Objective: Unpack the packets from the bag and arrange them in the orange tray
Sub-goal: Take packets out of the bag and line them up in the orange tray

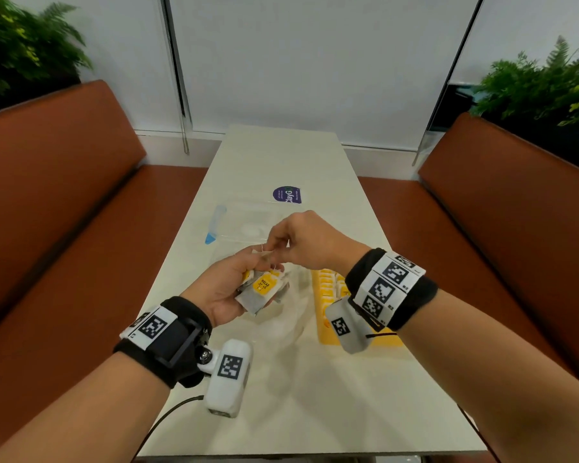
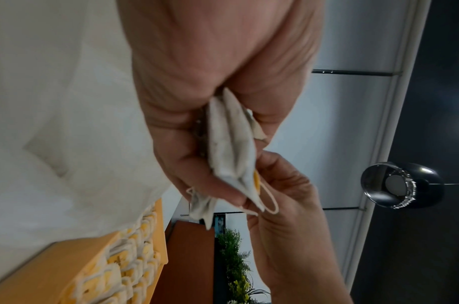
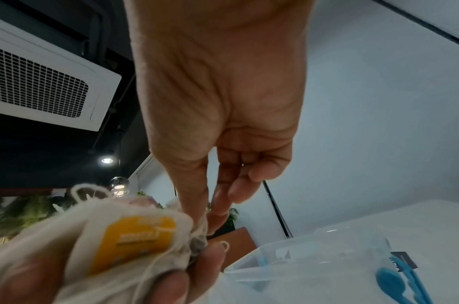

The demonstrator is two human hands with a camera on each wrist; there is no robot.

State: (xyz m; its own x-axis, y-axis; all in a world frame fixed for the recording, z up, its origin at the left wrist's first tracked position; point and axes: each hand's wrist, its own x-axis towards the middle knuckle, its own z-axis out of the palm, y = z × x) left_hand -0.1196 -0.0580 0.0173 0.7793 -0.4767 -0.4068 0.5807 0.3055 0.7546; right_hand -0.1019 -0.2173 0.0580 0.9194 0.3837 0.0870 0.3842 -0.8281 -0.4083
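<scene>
Left hand cups a bunch of packets mid-frame, right hand pinching one's top corner. Orange tray at lower right is mostly hidden behind the right wrist.

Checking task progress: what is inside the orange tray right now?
The orange tray holds rows of yellow-tagged packets. The right hand's wrist covers much of it in the head view, so a count is impossible.

White table; orange tray and clear bag lie on it.
</scene>
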